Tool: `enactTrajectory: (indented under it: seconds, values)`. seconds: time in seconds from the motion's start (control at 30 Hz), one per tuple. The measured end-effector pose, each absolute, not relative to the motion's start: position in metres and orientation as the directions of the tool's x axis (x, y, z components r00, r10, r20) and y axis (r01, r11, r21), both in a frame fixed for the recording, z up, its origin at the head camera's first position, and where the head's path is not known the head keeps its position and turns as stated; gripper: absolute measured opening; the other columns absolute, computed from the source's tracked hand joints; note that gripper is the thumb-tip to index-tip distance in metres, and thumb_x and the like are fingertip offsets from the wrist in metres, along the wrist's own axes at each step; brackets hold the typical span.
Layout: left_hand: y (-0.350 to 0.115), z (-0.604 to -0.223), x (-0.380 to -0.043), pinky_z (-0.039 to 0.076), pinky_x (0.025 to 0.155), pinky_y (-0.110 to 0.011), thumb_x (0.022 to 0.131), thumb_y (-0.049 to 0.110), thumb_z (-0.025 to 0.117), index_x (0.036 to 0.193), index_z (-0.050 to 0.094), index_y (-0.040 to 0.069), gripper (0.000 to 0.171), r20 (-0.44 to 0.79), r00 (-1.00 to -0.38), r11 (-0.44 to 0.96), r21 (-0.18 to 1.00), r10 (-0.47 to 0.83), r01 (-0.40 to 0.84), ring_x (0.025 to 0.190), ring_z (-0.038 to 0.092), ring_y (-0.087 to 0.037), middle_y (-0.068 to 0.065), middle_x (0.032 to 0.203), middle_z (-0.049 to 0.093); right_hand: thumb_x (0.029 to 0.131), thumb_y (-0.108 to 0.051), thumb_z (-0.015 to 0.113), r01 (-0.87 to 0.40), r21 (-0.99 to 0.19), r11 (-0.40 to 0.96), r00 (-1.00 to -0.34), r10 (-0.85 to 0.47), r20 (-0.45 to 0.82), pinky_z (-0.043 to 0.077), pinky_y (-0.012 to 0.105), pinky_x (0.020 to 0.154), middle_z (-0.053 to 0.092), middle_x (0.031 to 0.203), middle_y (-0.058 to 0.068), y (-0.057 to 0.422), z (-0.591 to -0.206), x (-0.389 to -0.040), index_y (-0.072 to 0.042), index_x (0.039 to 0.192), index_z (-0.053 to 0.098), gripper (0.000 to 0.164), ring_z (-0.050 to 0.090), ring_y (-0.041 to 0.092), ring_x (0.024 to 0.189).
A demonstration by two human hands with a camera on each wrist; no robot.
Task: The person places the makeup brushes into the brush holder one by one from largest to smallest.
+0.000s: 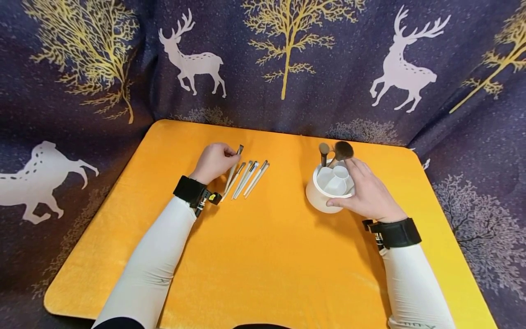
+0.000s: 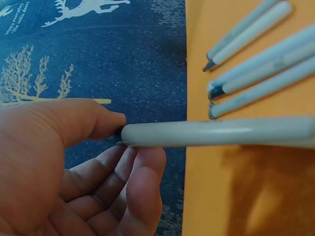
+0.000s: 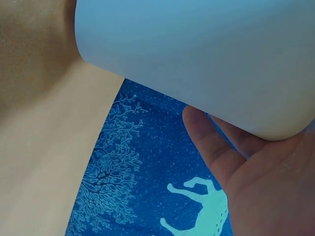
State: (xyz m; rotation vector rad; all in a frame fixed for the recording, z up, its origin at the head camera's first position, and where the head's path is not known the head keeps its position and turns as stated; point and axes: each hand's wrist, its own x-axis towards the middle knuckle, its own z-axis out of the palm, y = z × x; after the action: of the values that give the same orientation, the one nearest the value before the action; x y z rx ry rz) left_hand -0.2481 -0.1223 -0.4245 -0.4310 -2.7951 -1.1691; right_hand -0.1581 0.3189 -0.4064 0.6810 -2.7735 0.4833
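My left hand (image 1: 217, 161) pinches a slim makeup brush (image 2: 216, 133) near its bristle end, between thumb and fingers. Its pale handle points toward the near side of the table in the head view. Just right of that hand lies a row of several thin makeup brushes (image 1: 256, 179), bristles away from me. On the right, my right hand (image 1: 371, 194) grips a white round brush holder (image 1: 318, 197) by its right side, the thumb along the near rim. Inside the holder stand a large fluffy brush (image 1: 343, 150) and a smaller dense brush (image 1: 324, 149).
An orange-covered table (image 1: 263, 256) with rounded corners lies under everything. Dark blue cloth (image 1: 230, 41) printed with white deer and golden trees hangs behind it and at both sides. The holder has several inner compartments.
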Motion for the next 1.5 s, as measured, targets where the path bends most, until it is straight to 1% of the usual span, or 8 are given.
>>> enactTrajectory:
  seconds: [0.27,0.5,0.6,0.77,0.93,1.23,1.5]
  values:
    - [-0.115,-0.411,-0.245,0.046,0.062,-0.035,0.092,0.031,0.067,0.095,0.068,0.018,0.013,0.251,-0.94,0.62,0.707,0.23,0.34,0.066,0.056,-0.015,0.003,0.085,0.064,0.056,-0.079,0.077,-0.488,-0.262,0.833,-0.857,-0.401,0.322,0.042,0.057,0.095,0.036,0.15,0.01,0.319,-0.408,-0.158,-0.017,0.154,0.028,0.125,0.039,0.03,0.128]
    - [-0.108,-0.4,-0.242,0.049,0.057,-0.031,0.091,0.031,0.067,0.095,0.067,0.019,0.013,0.285,-0.933,0.594,0.72,0.221,0.36,0.06,0.059,-0.011,0.005,0.085,0.064,0.056,-0.079,0.077,-0.488,-0.263,0.832,-0.857,-0.4,0.325,0.042,0.056,0.095,0.036,0.149,0.01,0.319,-0.408,-0.159,-0.017,0.154,0.028,0.126,0.04,0.03,0.127]
    - [-0.105,-0.396,-0.241,0.05,0.055,-0.031,0.091,0.031,0.068,0.095,0.067,0.019,0.013,0.29,-0.93,0.568,0.736,0.227,0.368,0.057,0.059,-0.011,0.004,0.084,0.064,0.056,-0.079,0.077,-0.487,-0.264,0.833,-0.858,-0.398,0.326,0.042,0.056,0.095,0.036,0.15,0.009,0.319,-0.409,-0.159,-0.018,0.155,0.027,0.126,0.039,0.029,0.127]
    - [-0.101,-0.39,-0.239,0.05,0.054,-0.031,0.091,0.031,0.068,0.094,0.066,0.019,0.012,0.309,-0.923,0.549,0.741,0.231,0.386,0.056,0.059,-0.011,0.003,0.084,0.065,0.056,-0.079,0.077,-0.484,-0.265,0.834,-0.859,-0.396,0.323,0.041,0.057,0.096,0.034,0.151,0.009,0.319,-0.409,-0.159,-0.018,0.155,0.027,0.127,0.038,0.03,0.129]
    - [-0.096,-0.386,-0.239,0.049,0.055,-0.03,0.091,0.031,0.068,0.093,0.067,0.019,0.012,0.34,-0.91,0.552,0.724,0.237,0.414,0.056,0.058,-0.009,0.006,0.083,0.064,0.056,-0.079,0.077,-0.486,-0.264,0.833,-0.858,-0.397,0.326,0.041,0.057,0.097,0.033,0.153,0.009,0.32,-0.409,-0.159,-0.018,0.155,0.026,0.128,0.037,0.03,0.131]
    - [-0.087,-0.377,-0.239,0.048,0.061,-0.029,0.091,0.032,0.069,0.093,0.068,0.02,0.012,0.394,-0.89,0.554,0.698,0.231,0.453,0.064,0.057,-0.006,0.008,0.083,0.064,0.056,-0.077,0.078,-0.496,-0.259,0.829,-0.851,-0.404,0.335,0.039,0.058,0.099,0.032,0.154,0.011,0.319,-0.407,-0.159,-0.016,0.156,0.025,0.129,0.035,0.031,0.133]
    - [-0.08,-0.373,-0.237,0.049,0.059,-0.027,0.091,0.031,0.069,0.092,0.067,0.021,0.011,0.392,-0.89,0.531,0.716,0.23,0.453,0.062,0.057,-0.006,0.007,0.084,0.063,0.056,-0.079,0.077,-0.483,-0.258,0.836,-0.86,-0.398,0.32,0.038,0.058,0.1,0.031,0.155,0.011,0.319,-0.408,-0.159,-0.016,0.156,0.023,0.13,0.034,0.032,0.135]
